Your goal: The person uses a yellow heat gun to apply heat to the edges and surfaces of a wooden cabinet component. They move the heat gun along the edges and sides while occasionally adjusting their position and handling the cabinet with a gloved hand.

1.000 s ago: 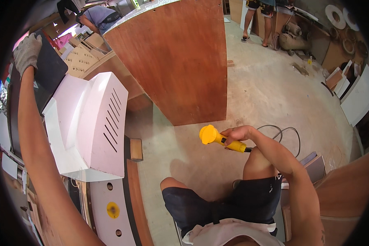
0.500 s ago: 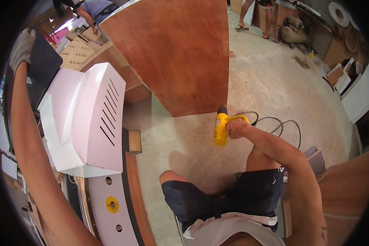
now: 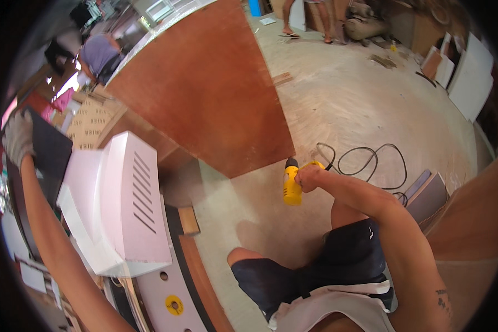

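Note:
My left hand (image 3: 18,136), in a grey glove, grips the edge of a black panel (image 3: 52,149) at the far left. Beside it is a white housing (image 3: 116,199) with a row of slots, above a curved light panel (image 3: 155,301) bearing holes and a yellow disc (image 3: 174,305). My right hand (image 3: 309,176) is wrapped round the handle of a yellow power tool (image 3: 291,191), held above my legs with its black nose pointing away from me. A loose black cord (image 3: 375,160) loops behind it.
A tall brown plywood box (image 3: 199,83) stands ahead. Behind it a co-worker (image 3: 98,58) bends over; another person's legs (image 3: 325,25) show at the back, near a tank (image 3: 365,30). Boards (image 3: 467,80) lean at the right; wooden panels (image 3: 465,221) stand beside my right arm.
The yellow tool in my right hand has turned from lying sideways to nose pointing away. My view has since shifted and tilted. My left hand stays on the black panel.

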Available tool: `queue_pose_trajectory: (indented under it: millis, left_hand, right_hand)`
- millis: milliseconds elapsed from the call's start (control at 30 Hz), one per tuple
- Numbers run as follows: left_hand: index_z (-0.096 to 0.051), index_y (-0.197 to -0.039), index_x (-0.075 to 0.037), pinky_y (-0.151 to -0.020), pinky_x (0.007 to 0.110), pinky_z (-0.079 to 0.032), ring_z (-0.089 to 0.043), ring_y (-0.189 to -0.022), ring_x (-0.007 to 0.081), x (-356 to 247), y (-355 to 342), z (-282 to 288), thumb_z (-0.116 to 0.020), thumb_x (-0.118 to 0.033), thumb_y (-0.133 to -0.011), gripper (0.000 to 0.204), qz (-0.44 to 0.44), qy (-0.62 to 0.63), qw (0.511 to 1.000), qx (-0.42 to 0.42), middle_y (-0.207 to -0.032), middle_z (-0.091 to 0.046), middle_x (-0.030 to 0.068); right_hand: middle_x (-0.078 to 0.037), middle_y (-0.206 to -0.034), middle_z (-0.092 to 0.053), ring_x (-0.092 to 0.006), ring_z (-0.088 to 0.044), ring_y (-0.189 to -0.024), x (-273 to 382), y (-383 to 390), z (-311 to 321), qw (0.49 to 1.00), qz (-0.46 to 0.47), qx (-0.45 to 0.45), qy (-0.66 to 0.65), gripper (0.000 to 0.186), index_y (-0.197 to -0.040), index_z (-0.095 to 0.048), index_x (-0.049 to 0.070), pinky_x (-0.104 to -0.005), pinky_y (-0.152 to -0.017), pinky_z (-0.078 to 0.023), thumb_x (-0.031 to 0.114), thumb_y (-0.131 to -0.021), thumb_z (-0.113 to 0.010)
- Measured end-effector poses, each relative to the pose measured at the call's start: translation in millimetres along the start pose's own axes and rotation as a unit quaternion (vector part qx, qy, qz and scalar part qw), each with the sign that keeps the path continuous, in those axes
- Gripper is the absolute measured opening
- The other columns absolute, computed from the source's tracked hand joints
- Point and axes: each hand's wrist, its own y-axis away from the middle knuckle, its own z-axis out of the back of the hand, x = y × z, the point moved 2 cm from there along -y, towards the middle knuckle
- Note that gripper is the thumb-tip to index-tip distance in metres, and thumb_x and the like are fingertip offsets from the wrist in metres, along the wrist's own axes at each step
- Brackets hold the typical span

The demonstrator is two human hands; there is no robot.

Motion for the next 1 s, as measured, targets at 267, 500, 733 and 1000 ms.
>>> queue_pose_trajectory:
  millis: [267, 500, 733, 1000]
  left_hand:
    - [-0.072, -0.081, -0.013, -0.079, 0.047, -0.046, -0.062, -0.084, 0.0300, -12.6, -1.3, 40.3, -0.063, -0.041, -0.077, 0.030, -0.009, -0.012, 0.998, -0.066, -0.084, -0.067, 0.0114]
    - [-0.067, -0.102, -0.009, -0.090, 0.049, -0.046, -0.063, -0.100, 0.0317, -6.7, 2.7, 46.4, -0.055, -0.042, -0.086, 0.039, 0.002, 0.019, 0.996, 0.085, -0.101, -0.069, 0.0142]
    - [-0.073, -0.100, -0.013, -0.093, 0.046, -0.044, -0.061, -0.108, 0.0286, -0.8, 2.6, 31.8, -0.062, -0.041, -0.084, 0.034, 0.052, 0.012, 0.997, 0.052, -0.108, -0.069, 0.0109]
    - [-0.072, -0.108, -0.014, -0.097, 0.048, -0.041, -0.059, -0.115, 0.0249, -4.4, 4.6, 32.1, -0.057, -0.041, -0.089, 0.036, 0.064, -0.006, 0.991, 0.116, -0.115, -0.068, 0.0070]
  right_hand:
    - [-0.003, -0.110, -0.070, -0.0241, -0.067, -0.104, -9.1, -19.0, -13.9, 0.999, 0.013, -0.037, -0.025, 0.040, -0.117, -0.066, 0.021, -0.0397, -0.087, -0.053, 0.027, -0.078, -0.068]
    - [-0.007, -0.107, -0.071, -0.0258, -0.069, -0.102, 11.8, 1.6, 27.6, 0.996, -0.012, -0.080, -0.044, 0.038, -0.112, -0.070, 0.014, -0.0412, -0.082, -0.055, 0.026, -0.077, -0.069]
    - [-0.013, -0.086, -0.071, -0.0317, -0.070, -0.080, 11.9, 82.7, 69.2, 0.978, -0.024, -0.205, -0.020, 0.028, -0.098, -0.070, 0.007, -0.0421, -0.071, -0.056, 0.021, -0.074, -0.068]
    - [-0.014, -0.078, -0.067, -0.0346, -0.067, -0.074, 28.3, 129.6, 93.0, 0.903, 0.006, -0.421, -0.082, 0.034, -0.098, -0.063, 0.004, -0.0448, -0.064, -0.052, 0.015, -0.069, -0.077]
